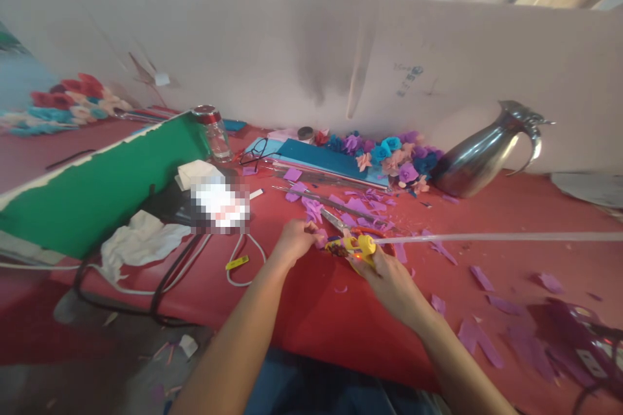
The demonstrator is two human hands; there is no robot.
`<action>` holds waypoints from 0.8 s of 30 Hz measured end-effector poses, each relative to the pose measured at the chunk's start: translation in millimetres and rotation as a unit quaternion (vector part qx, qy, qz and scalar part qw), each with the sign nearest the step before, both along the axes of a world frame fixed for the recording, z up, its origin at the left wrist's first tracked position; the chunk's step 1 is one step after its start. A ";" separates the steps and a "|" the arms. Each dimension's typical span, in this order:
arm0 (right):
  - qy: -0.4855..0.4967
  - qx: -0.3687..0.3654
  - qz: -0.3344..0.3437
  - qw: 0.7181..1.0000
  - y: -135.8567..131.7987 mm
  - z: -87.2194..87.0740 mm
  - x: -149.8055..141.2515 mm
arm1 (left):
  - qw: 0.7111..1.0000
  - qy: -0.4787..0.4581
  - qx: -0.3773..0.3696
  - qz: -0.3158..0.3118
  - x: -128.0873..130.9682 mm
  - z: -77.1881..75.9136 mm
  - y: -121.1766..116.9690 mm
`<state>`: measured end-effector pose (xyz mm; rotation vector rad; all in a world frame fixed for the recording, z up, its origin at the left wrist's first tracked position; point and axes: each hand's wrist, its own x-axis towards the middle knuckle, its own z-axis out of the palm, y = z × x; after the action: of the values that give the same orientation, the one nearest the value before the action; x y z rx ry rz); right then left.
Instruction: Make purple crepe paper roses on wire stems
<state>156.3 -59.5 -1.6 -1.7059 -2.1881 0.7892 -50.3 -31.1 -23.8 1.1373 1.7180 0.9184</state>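
Observation:
My right hand (pixel 389 275) grips a yellow hot glue gun (pixel 365 245), its front pointing left and a small red light showing on it. A long translucent glue stick (pixel 487 237) runs out of its back to the right. Close to the gun's front, the fingers of my left hand (pixel 295 240) pinch a small purple paper petal (pixel 320 238). Just beyond them is a purple paper flower (pixel 312 209); whether it is joined to the petal I cannot tell. Scissors (pixel 333 220) with orange handles lie behind the gun, partly hidden.
Purple paper scraps (pixel 481 277) litter the red table (pixel 311 311). Behind stand finished paper flowers (pixel 399 159), blue sheets (pixel 316 159), a steel jug (pixel 479 152) and a glass jar (pixel 217 136). At left are a green box panel (pixel 107 188), crumpled tissue (pixel 141 240) and cables (pixel 160 288).

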 end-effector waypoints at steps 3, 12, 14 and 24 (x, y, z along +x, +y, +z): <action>-0.002 0.004 -0.009 1.000 2.3 -0.4 2.4 | 1.000 -0.009 0.001 0.001 0.4 1.0 -0.4; 0.048 -0.006 -0.023 0.999 6.9 -0.8 11.7 | 1.000 -0.028 0.012 0.006 0.0 -2.5 0.8; 0.068 -0.009 -0.015 0.998 4.4 2.8 14.5 | 0.999 -0.025 0.014 0.015 0.0 -3.8 1.5; 0.046 -0.022 -0.009 0.999 8.2 4.5 7.5 | 0.999 -0.004 0.030 0.022 -0.3 -9.4 4.0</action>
<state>163.8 -51.3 2.9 -1.6716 -2.1072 0.8992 -50.7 -27.1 -33.2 1.1374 1.7245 1.0069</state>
